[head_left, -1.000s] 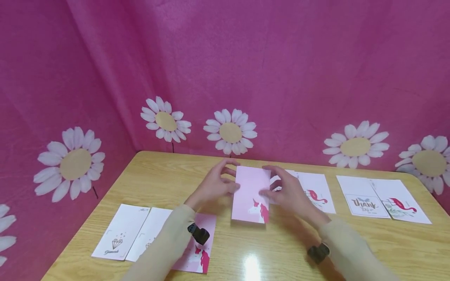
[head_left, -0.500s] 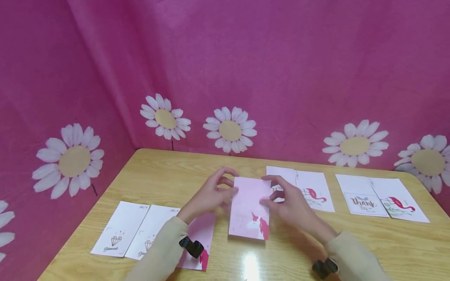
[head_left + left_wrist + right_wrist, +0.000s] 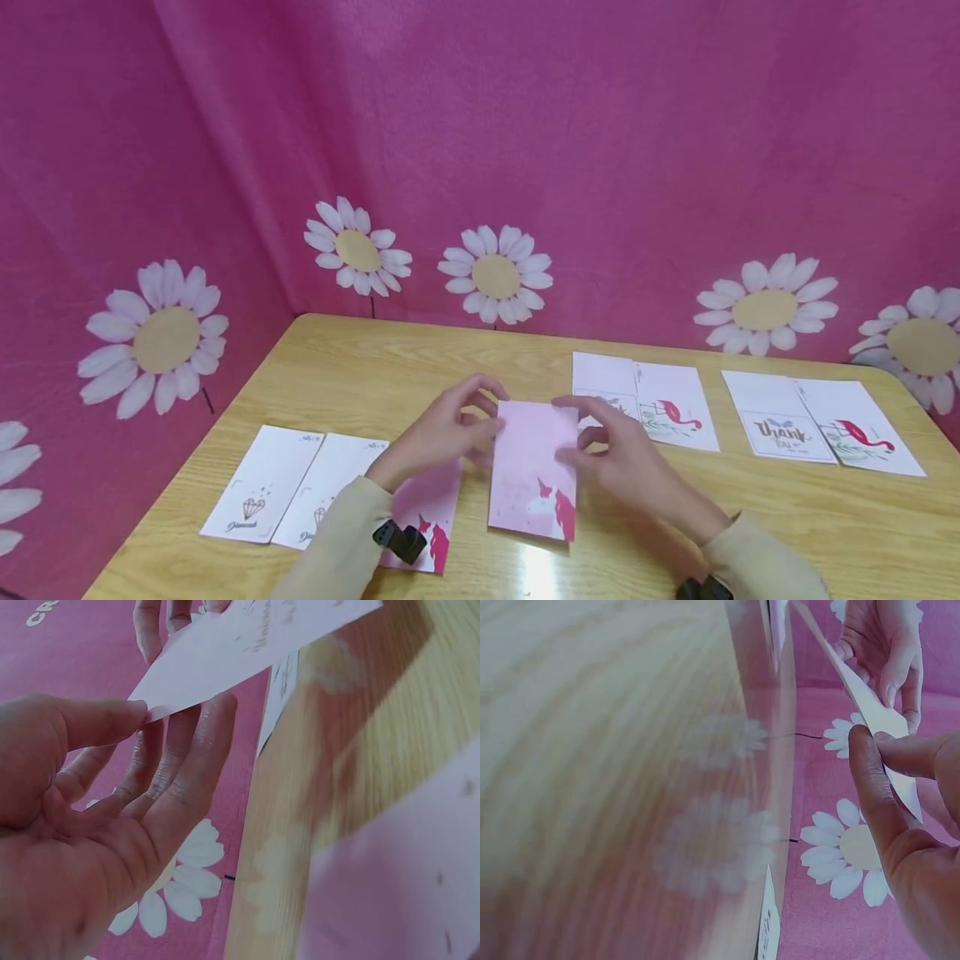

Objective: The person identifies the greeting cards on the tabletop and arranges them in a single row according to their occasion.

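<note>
As the pull towards the person goes on, here comes the pink unicorn card (image 3: 525, 458), drawn nearer over the wooden table (image 3: 382, 358) in this last second, now mid-table and just right of a second unicorn card (image 3: 431, 496) that sits partly hidden behind the left sleeve (image 3: 341, 533). The left hand (image 3: 446, 421) pinches its left edge, thumb against fingers; the right hand (image 3: 622, 458) nips the right edge, so it's a narrow hold on both sides! The held end is up off the wood; whether the near edge touches, I can't tell. And that shift has uncovered most of the thank-you card (image 3: 603, 375) beside the flamingo card (image 3: 678, 408) at far right, bringing the held one roughly level with the diamond cards (image 3: 262, 483) at near left. My read: still being carried, not laid down.
</note>
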Action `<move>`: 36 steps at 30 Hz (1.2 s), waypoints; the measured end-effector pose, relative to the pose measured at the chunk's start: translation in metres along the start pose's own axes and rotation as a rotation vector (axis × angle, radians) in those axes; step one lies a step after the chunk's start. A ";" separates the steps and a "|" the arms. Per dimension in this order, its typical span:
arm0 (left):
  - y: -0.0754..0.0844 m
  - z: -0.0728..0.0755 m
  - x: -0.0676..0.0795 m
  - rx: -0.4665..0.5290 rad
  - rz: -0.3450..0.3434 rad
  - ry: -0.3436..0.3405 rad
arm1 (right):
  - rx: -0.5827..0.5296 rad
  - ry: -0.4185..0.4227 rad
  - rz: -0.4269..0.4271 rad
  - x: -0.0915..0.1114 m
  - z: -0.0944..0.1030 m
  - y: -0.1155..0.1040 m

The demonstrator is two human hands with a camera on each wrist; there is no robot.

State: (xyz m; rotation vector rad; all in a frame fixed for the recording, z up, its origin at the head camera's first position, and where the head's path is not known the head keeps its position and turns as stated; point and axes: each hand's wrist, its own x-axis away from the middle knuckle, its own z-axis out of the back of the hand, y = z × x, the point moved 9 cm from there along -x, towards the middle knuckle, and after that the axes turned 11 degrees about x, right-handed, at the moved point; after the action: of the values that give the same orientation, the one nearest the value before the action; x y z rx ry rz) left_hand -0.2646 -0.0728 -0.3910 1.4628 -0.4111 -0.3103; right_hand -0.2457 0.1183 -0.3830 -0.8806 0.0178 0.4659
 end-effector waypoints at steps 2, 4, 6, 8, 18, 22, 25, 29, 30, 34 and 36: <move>-0.001 0.001 0.003 -0.025 0.005 0.001 | 0.004 -0.011 0.012 0.001 -0.003 -0.001; -0.001 0.002 0.006 -0.071 0.005 0.007 | 0.009 -0.026 0.030 0.002 -0.007 -0.003; 0.000 0.006 0.009 -0.165 -0.006 0.015 | 0.029 -0.048 0.050 0.003 -0.010 -0.007; 0.003 0.010 0.013 -0.294 -0.025 0.023 | 0.054 -0.067 0.068 0.004 -0.014 -0.010; 0.000 0.018 0.045 -0.709 -0.071 -0.077 | 0.237 -0.156 0.113 0.003 -0.030 -0.015; -0.009 0.018 0.054 -0.722 -0.023 -0.097 | 0.286 -0.171 0.133 0.002 -0.036 -0.016; -0.017 0.019 0.057 -0.736 0.039 -0.080 | 0.301 -0.196 0.130 0.000 -0.043 -0.017; -0.023 0.019 0.058 -0.757 0.081 -0.060 | 0.328 -0.243 0.121 -0.004 -0.052 -0.017; -0.024 0.019 0.058 -0.762 0.083 -0.057 | 0.338 -0.251 0.122 -0.005 -0.054 -0.018; -0.025 0.017 0.057 -0.776 0.066 -0.042 | 0.387 -0.265 0.133 -0.008 -0.059 -0.020; -0.026 0.017 0.057 -0.784 0.055 -0.031 | 0.409 -0.266 0.134 -0.009 -0.060 -0.021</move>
State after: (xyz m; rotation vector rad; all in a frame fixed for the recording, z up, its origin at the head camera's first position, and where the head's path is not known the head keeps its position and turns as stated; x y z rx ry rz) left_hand -0.2205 -0.1150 -0.4110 0.6798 -0.3023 -0.3936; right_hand -0.2350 0.0587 -0.4044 -0.4132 -0.0698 0.6740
